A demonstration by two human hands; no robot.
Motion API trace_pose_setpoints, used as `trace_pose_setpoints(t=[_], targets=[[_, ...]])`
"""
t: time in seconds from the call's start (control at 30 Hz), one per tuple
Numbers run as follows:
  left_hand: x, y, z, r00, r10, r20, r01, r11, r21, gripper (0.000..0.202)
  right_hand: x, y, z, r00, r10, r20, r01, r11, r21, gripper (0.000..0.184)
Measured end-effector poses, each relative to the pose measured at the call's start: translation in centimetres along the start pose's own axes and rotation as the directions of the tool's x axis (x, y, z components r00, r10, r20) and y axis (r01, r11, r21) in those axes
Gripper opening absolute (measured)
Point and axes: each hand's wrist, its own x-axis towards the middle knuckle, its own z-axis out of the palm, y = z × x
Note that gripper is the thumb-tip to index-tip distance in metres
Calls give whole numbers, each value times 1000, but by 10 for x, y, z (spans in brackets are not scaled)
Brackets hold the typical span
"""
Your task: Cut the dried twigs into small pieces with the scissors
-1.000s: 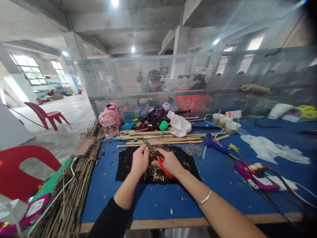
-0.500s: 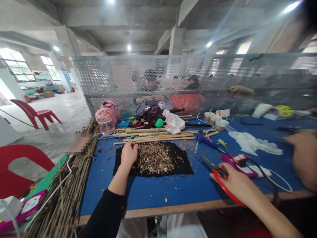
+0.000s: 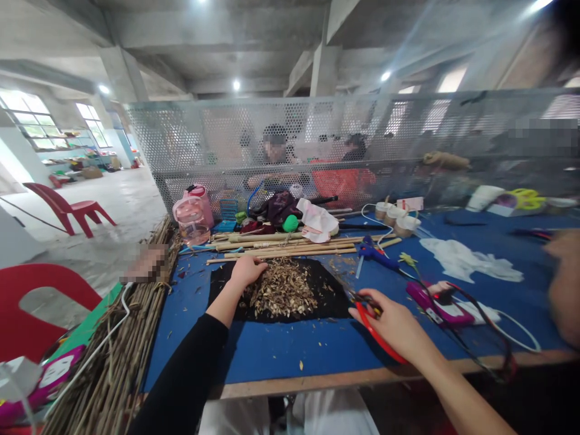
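From the head camera, your right hand (image 3: pixel 396 326) is closed around the red handle of the scissors (image 3: pixel 368 309). It holds them low over the blue worktop (image 3: pixel 317 353), just off the right edge of the black cloth (image 3: pixel 333 302), with the blades pointing toward the cloth.

Your left hand (image 3: pixel 247 270) rests knuckles-up at the far left edge of the pile of cut chips (image 3: pixel 281 293), fingers curled down into it. You cannot tell whether it is gripping anything.

The pile is a good heap in the middle of the cloth, so a fair share of cutting looks done. Plenty looks left. A row of whole sticks (image 3: pixel 294 246) lies just behind the cloth, and a thick bundle of thin stalks (image 3: pixel 122 362) lies along the worktop's left edge. Nothing is between the blades right now.

At the far right, another person's hand (image 3: pixel 564 290) shows blurred, well apart from yours.
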Motion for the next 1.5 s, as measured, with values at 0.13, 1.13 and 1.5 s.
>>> trace_pose_setpoints(t=[0.13,1.13,1.5], targets=[[5,0,-1,997,35,63,-33,999,-38,25,-2,-7,9,997,-72,2,72,995,64,38],[-42,59,19,713,689,129,-675,627,389,14,-15,-10,21,998,25,-52,-12,972,234,40],[-66,36,-1,989,-30,-148,-28,925,-379,22,3,-42,36,978,-185,102,154,955,256,53]])
